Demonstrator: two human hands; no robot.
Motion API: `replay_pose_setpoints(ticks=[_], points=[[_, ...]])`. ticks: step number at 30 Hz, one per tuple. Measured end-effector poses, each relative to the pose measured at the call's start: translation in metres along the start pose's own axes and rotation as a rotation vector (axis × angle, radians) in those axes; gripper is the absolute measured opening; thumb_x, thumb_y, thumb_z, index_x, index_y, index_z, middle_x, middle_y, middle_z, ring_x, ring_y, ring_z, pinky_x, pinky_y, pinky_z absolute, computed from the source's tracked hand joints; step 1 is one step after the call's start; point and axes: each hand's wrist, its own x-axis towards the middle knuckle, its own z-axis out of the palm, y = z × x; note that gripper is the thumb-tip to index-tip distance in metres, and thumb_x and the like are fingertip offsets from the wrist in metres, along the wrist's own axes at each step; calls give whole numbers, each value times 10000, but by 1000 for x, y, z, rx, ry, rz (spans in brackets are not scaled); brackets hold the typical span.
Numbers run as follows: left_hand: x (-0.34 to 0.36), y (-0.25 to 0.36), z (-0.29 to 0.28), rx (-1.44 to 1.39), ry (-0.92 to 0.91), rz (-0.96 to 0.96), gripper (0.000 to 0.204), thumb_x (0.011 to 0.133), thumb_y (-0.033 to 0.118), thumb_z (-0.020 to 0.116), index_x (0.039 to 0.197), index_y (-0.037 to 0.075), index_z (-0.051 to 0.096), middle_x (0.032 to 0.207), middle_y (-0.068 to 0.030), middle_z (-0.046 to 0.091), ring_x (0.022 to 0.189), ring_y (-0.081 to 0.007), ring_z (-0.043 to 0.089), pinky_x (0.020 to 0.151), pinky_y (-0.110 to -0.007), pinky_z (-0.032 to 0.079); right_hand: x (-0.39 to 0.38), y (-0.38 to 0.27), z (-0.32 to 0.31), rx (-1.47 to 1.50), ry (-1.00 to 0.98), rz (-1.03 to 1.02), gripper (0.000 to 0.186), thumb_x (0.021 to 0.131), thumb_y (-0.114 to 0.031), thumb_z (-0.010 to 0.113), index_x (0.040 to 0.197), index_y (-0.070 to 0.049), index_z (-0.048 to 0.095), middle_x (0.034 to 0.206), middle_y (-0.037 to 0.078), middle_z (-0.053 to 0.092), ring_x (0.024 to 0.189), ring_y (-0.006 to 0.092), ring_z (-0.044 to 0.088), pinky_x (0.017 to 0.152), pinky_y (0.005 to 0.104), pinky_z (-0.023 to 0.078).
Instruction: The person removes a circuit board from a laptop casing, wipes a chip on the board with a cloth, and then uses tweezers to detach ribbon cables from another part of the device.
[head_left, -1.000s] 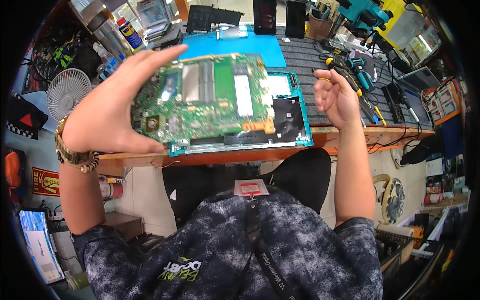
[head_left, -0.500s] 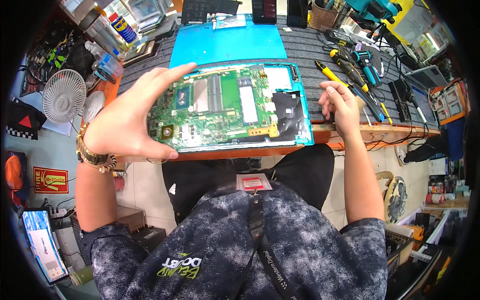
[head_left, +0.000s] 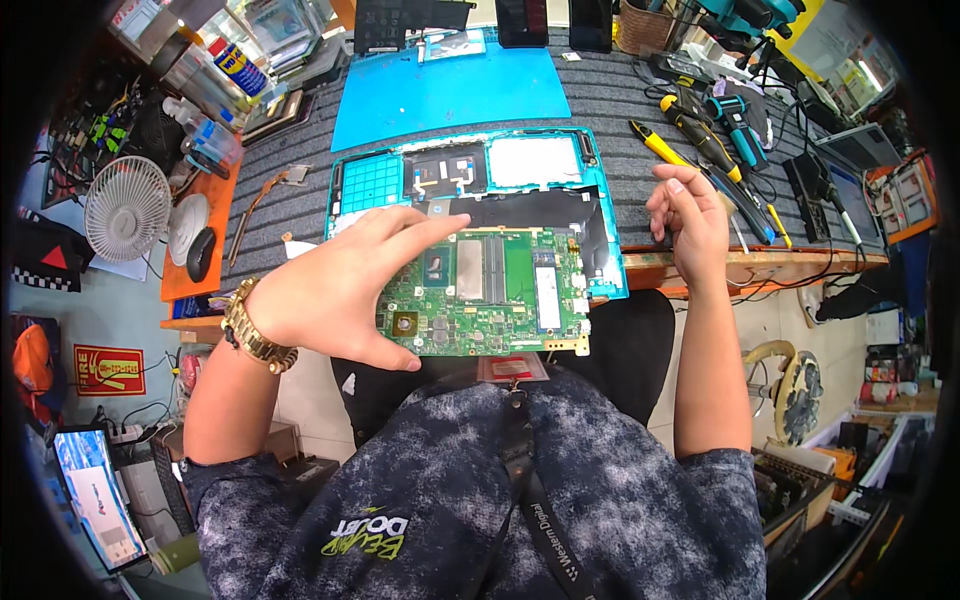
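Observation:
My left hand (head_left: 330, 285) grips a green laptop motherboard (head_left: 470, 320) by its left end, thumb at the near edge and fingers over the far edge. The board carries a shiny processor, memory slots and a white-labelled stick. It hangs past the table's front edge, partly over my lap. Behind it, the teal laptop base (head_left: 465, 140) lies on the mat with its black inner side and white panel showing; the board and my hand hide part of it. My right hand (head_left: 690, 220) is to the right of the base, fingers loosely curled and apart, with nothing seen in them.
A blue mat (head_left: 450, 95) lies beyond the base on the grey ribbed mat (head_left: 290, 160). Yellow-black hand tools (head_left: 705, 140) and a teal-black tool (head_left: 738, 130) are at right. A white fan (head_left: 127, 208), spray can (head_left: 240, 68) and bottles stand at left. A laptop battery (head_left: 400, 22) lies at the back.
My left hand has drawn the motherboard out of the laptop base, toward me and to the right, uncovering the base's inside. My right hand has shifted only slightly.

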Motion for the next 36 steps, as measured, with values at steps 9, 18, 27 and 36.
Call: replay_pose_setpoints(ticks=[9, 18, 27, 36], points=[[0, 7, -1, -97, -71, -26, 1319, 693, 365, 1073, 1808, 74, 430, 1592, -253, 587, 1469, -453, 597, 1235, -526, 540, -2, -1, 2, -2, 1, -27, 310, 1216, -225, 672, 1407, 14, 724, 965, 67, 757, 733, 107, 660, 646, 266, 510], [5, 6, 9, -118, -93, 30, 1299, 688, 359, 1077, 1791, 74, 455, 1599, -253, 587, 1461, -461, 617, 1243, -528, 536, -2, -1, 2, 13, -6, -33, 304, 1219, -226, 670, 1396, 12, 730, 972, 63, 761, 738, 106, 663, 651, 266, 513], [19, -10, 6, -56, -33, -20, 1329, 674, 371, 1083, 1804, 85, 446, 1670, -244, 566, 1538, -471, 582, 1288, -523, 508, -1, 1, 1, 24, -3, -43, 295, 1215, -218, 676, 1387, 13, 742, 967, 65, 765, 733, 107, 664, 644, 270, 513], [35, -18, 12, 32, 36, -38, 1287, 689, 357, 1065, 1797, 117, 458, 1678, -230, 544, 1535, -465, 586, 1276, -524, 520, -2, 1, 2, 27, 1, -51, 279, 1210, -196, 681, 1379, 17, 743, 968, 71, 766, 730, 110, 662, 642, 273, 519]])
